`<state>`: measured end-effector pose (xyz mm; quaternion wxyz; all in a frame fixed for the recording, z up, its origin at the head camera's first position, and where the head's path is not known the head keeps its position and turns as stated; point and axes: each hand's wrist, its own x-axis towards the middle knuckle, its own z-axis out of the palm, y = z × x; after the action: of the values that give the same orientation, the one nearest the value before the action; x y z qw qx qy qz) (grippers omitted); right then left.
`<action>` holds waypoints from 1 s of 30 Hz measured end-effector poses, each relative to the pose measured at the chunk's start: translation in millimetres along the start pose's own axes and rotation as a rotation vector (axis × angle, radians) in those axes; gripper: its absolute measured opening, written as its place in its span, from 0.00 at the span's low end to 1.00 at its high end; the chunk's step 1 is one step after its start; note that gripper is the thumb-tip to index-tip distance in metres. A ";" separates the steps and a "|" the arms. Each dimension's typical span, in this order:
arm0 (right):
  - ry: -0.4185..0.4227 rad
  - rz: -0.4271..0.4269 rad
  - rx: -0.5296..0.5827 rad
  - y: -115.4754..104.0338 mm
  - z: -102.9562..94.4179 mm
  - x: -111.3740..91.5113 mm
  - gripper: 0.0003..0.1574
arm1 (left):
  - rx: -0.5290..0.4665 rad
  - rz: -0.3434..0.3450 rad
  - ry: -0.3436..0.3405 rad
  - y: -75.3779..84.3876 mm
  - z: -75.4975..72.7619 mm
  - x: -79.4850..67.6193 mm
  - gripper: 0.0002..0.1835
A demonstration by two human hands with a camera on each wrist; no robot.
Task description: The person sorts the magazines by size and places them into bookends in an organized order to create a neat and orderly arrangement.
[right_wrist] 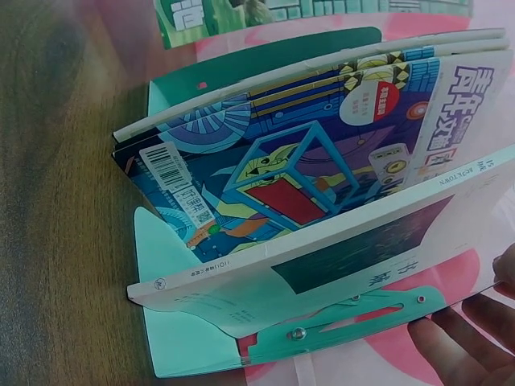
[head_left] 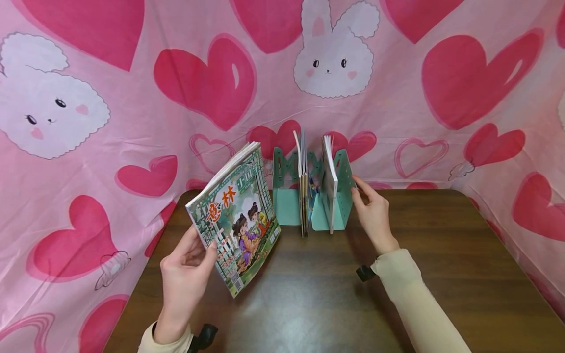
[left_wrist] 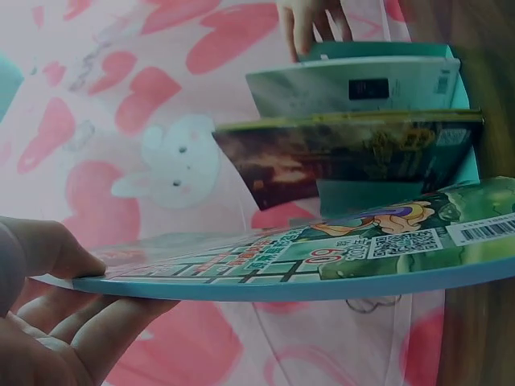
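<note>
My left hand [head_left: 185, 279] grips a magazine [head_left: 240, 220] by its left edge, thumb on the cover and fingers behind. Its illustrated green cover shows two figures; it is held tilted, left of a mint-green metal book rack [head_left: 287, 206]. Upright in the rack stand several thin magazines [head_left: 302, 191], one with a blue illustrated cover [right_wrist: 273, 177]. A white magazine [head_left: 329, 186] leans near the rack's right end panel [head_left: 345, 189]. At that panel's outer edge, my right hand [head_left: 374, 215] holds on with thumb and fingers; its fingers [right_wrist: 463, 342] show behind the panel.
The rack stands at the back of a dark brown wooden table [head_left: 304, 294]. Behind and beside the table hangs a pink cloth [head_left: 273, 98] with hearts and rabbits. A dark wrist strap piece [head_left: 365, 273] shows by the right sleeve.
</note>
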<state>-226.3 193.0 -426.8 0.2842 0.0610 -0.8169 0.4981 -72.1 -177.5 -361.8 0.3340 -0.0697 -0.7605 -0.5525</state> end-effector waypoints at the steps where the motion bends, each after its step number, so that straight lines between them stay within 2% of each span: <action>1: -0.002 0.001 0.000 0.2 -0.1 -0.1 0.24 | -0.013 0.008 -0.009 0.8 1.9 -0.1 0.31; 7: -0.003 0.006 0.000 0.5 -1.2 -0.8 0.24 | -0.046 0.042 -0.056 4.9 14.8 -0.6 0.32; 18: 0.003 0.000 0.007 1.5 0.0 -1.3 0.23 | -0.058 -0.001 -0.104 1.7 39.6 5.1 0.34; 30: -0.001 0.003 0.014 -1.3 0.1 -0.7 0.23 | -0.079 0.070 -0.090 -9.7 67.7 20.0 0.34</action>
<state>-225.3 192.2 -426.1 0.2828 0.0619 -0.8135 0.5043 -121.2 -126.5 -369.1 0.3154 -0.1341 -0.7494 -0.5665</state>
